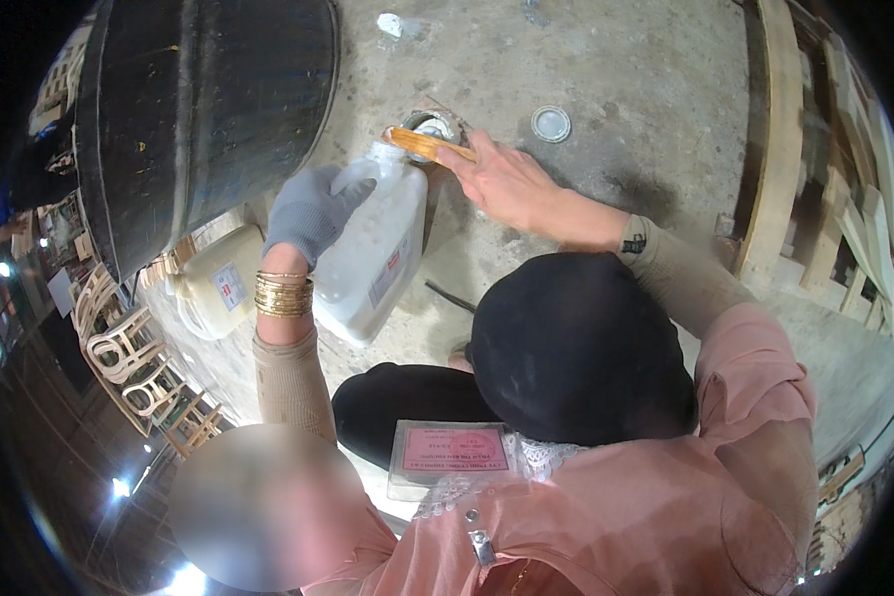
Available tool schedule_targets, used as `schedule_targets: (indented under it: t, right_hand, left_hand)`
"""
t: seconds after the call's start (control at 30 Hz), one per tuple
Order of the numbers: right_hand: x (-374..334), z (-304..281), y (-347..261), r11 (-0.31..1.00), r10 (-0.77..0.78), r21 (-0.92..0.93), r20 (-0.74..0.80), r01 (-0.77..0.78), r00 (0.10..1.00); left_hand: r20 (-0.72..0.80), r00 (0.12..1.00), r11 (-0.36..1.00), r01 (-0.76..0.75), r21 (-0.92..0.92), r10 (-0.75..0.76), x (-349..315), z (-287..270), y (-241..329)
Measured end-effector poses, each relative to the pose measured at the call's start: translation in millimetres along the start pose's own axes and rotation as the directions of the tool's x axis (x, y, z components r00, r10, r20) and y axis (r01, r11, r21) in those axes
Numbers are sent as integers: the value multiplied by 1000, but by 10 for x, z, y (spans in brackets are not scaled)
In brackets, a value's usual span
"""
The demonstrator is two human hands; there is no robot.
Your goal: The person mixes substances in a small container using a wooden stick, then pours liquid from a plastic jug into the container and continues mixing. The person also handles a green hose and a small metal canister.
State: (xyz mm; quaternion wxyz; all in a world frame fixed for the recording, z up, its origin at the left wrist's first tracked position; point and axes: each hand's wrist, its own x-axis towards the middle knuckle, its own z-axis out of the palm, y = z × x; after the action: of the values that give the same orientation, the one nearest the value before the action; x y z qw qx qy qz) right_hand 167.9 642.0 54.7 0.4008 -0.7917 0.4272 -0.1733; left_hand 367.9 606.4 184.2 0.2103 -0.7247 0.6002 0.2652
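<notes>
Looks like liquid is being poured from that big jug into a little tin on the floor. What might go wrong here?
The tilted translucent white plastic jug is far larger than the small round metal tin, so liquid could overshoot onto the concrete floor. The bare right hand, holding a wooden stick across the tin, might get splashed; only the left hand is gloved.

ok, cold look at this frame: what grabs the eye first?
The white plastic jug, centre frame, tipped toward a small metal can on the concrete floor. The grey-gloved left hand, gold bangles at its wrist, grips the jug, while the bare right hand holds a wooden stick across the can's mouth. A big dark drum fills the upper left.
</notes>
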Motion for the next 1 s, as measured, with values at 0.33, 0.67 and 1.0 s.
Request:
schedule_targets:
  t: [0.33, 0.67, 1.0]
  right_hand:
    - [3, 21, 47, 985, 35, -170, 87, -20, 996]
    - [119, 87, 248, 993, 114, -47, 85, -110, 990]
    - [-7, 340, -1, 966, 100, -237, -5, -99, 995]
  left_hand:
    - [-115, 989, 994, -100, -37, 95, -220, 48, -167]
    - [-279, 960, 918, -139, -372, 33, -846, 225, -722]
    - [-435, 785, 580, -120, -805, -441, -1251, 548, -1781]
